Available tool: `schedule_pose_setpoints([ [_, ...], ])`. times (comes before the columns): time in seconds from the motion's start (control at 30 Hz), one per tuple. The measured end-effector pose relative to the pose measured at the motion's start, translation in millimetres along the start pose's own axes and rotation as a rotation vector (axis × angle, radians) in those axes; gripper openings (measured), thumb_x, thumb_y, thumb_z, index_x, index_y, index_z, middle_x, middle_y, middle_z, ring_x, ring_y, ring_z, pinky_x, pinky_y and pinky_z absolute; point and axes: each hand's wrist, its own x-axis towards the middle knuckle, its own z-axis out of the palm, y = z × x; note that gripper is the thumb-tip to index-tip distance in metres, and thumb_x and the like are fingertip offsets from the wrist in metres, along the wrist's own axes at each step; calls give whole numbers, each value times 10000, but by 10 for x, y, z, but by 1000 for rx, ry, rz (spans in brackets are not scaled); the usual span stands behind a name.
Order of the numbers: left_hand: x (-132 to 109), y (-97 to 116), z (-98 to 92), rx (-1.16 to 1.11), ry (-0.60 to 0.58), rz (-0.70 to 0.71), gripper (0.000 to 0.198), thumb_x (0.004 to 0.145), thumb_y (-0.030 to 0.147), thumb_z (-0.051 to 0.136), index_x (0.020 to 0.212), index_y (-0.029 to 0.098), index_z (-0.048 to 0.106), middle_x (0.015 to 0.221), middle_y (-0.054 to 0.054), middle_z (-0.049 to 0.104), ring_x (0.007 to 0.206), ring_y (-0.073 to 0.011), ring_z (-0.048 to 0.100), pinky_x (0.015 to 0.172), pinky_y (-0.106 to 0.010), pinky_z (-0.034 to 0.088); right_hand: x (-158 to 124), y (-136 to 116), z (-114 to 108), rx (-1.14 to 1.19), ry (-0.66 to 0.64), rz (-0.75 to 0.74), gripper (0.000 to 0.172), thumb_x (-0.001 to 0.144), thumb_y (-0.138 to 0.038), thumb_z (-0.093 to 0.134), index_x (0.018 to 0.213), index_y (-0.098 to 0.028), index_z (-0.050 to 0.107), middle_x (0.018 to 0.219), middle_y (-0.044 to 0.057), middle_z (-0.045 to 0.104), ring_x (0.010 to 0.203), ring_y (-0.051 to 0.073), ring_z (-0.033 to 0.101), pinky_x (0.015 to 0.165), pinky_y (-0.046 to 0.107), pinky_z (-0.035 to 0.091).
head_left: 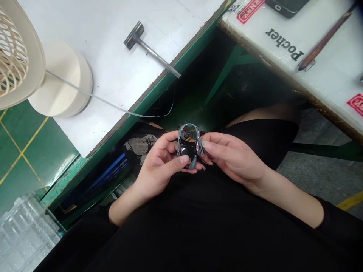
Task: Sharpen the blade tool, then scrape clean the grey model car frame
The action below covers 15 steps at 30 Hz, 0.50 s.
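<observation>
Both hands hold one small part over my lap, below the gap between two tables. The part [188, 146] is a glossy black piece inside a grey plastic loop with thin side arms. My left hand [159, 166] grips its left and lower side, thumb pressed on the bottom edge. My right hand [231, 158] pinches its right arm between thumb and forefinger. My black clothing fills the lower view.
A white table [113, 79] with a green edge lies at upper left, carrying a metal T-shaped tool [147, 47], a beige fan on a round base [61, 81] and its cable. A second white table [317, 56] at upper right holds a phone [286, 5] and a rod. Clear plastic trays [22, 234] sit at lower left.
</observation>
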Motion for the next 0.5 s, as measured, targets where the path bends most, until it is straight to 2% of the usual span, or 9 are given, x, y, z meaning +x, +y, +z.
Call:
schedule_pose_setpoints([
  [0.2, 12, 10, 25, -22, 5, -9, 513, 1122, 172, 890, 1577, 298, 689, 1284, -43, 901, 1062, -267, 971, 920, -344, 819, -11, 23, 5, 9, 14, -27, 384, 945, -509, 1096, 913, -219, 845, 793, -17, 690, 744, 155, 617, 728, 308, 525],
  [0.5, 18, 29, 51, -40, 25, -58, 522, 1101, 220, 929, 1553, 295, 680, 1243, -33, 905, 1020, -274, 975, 886, -343, 819, -8, -2, 55, 43, -1, -55, 379, 941, -441, 1110, 890, -230, 800, 802, -23, 754, 713, 156, 713, 736, 318, 626],
])
